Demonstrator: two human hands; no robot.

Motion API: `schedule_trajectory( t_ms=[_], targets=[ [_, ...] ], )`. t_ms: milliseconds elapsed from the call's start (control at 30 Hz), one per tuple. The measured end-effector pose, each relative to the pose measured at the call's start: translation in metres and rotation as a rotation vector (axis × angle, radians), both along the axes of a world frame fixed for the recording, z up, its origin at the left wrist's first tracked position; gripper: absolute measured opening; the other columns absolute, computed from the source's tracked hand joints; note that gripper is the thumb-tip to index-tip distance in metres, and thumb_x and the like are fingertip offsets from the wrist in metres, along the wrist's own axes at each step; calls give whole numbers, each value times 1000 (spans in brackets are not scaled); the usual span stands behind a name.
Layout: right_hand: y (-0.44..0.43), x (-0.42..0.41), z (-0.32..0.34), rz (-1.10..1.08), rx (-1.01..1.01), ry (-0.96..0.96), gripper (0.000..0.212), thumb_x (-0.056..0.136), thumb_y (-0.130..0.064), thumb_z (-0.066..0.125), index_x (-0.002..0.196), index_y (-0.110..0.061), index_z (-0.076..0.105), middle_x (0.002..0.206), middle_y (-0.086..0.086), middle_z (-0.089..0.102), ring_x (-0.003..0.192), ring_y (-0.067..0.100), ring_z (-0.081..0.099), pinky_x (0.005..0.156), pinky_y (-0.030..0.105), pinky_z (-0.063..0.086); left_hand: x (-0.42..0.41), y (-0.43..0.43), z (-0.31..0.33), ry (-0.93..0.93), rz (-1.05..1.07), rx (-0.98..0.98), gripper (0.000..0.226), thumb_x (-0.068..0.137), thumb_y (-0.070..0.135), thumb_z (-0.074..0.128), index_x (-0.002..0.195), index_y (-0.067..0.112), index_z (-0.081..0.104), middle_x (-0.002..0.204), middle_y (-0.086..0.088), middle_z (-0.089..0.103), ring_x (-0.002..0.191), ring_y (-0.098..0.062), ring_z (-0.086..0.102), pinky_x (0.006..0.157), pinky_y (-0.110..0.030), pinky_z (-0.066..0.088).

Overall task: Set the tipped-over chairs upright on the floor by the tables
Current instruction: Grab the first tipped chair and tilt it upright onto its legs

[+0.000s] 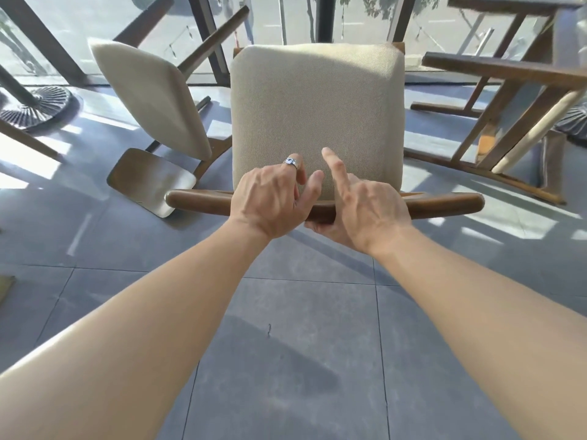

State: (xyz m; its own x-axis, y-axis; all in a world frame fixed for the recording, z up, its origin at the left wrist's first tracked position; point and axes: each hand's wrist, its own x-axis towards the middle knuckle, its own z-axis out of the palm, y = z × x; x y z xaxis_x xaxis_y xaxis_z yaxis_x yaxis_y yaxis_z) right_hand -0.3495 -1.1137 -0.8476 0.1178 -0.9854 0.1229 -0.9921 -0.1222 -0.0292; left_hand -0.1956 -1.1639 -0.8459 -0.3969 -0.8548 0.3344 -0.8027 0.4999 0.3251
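Grey floor tiles (295, 312) run up to a wall of glass, and sunlight falls across them in bright patches. I stand behind the middle chair (317, 115), which is already on its legs in front of me, its beige seat facing up. My left hand (266, 201) lies over the wooden backrest rail (203, 200), the fingers loose and half spread, so this grip is not closed on anything. My right hand (368, 211) holds the same rail: the thumb is under it and the palm over it, while the forefinger points forward over the cushion.

I judge that this chair is nearly finished and needs only a small push toward its place by the tables. Two more chairs are not yet done. The chair on the left (152, 100) leans on its side near a round table base (38, 106), and the chair on the right (495, 100) lies with its legs in the air. For the next move I must release the rail, step sideways and take one of them by the frame.
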Motion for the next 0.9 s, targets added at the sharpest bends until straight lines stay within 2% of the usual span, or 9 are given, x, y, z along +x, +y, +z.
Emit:
schedule_trajectory(
  t_ms=[100,233,267,300,367,400,567,767,900],
  targets=[
    [-4,-2,15,55,17,-10,91,74,-54,11,153,-15,-10,107,6,64,83,24,65,65,32,43,-2,-8,5,-12,5,10,38,94,50,39,71,20,45,61,-2,63,62,-31,62,57,-30,34],
    [-22,-5,23,48,54,11,83,77,-45,8,152,-15,-12,108,2,64,85,23,67,70,33,49,-7,-22,15,-30,17,43,38,95,48,42,70,19,44,63,-2,64,66,-31,62,58,-29,28],
    [-29,-6,18,26,27,32,75,86,-41,13,152,-15,-12,102,-1,65,79,22,67,66,32,50,-9,-27,17,-30,17,52,39,94,50,41,72,19,47,65,-2,65,68,-31,63,59,-30,30],
    [-37,-8,14,-5,-10,50,73,94,-40,26,151,-16,-11,94,-3,67,70,19,67,59,32,51,-10,-34,18,-30,20,57,40,94,52,39,74,19,50,67,-2,67,70,-29,64,59,-30,32],
    [-56,-13,2,-63,-91,53,92,90,-48,56,150,-17,-7,77,-5,66,55,17,63,47,28,46,-13,-48,19,-29,25,54,42,93,56,35,79,20,53,69,-1,69,71,-27,65,61,-30,36],
    [-62,-14,-1,-78,-95,51,97,87,-50,61,149,-17,-6,74,-5,66,51,17,62,46,27,43,-14,-55,20,-26,27,56,43,92,58,33,80,21,52,70,0,69,71,-26,65,61,-30,37],
    [-93,-24,8,-68,-125,63,99,86,-50,62,150,-18,-8,82,-3,68,51,19,63,46,29,44,-23,-86,29,-22,35,67,44,92,59,33,80,22,53,69,-1,69,70,-27,66,66,-35,49],
    [-123,-33,19,-75,-73,53,111,81,-46,69,151,-17,-12,84,-1,63,42,17,54,38,28,37,-32,-118,40,-49,76,110,47,90,63,29,77,23,51,67,-1,68,66,-24,66,65,-34,50],
    [-143,-40,36,-22,5,9,116,83,-55,64,146,-20,-26,111,5,61,55,20,60,49,32,46,-39,-141,50,-53,91,133,48,90,64,28,77,24,52,68,-1,68,66,-24,66,66,-35,51]
  ],
)
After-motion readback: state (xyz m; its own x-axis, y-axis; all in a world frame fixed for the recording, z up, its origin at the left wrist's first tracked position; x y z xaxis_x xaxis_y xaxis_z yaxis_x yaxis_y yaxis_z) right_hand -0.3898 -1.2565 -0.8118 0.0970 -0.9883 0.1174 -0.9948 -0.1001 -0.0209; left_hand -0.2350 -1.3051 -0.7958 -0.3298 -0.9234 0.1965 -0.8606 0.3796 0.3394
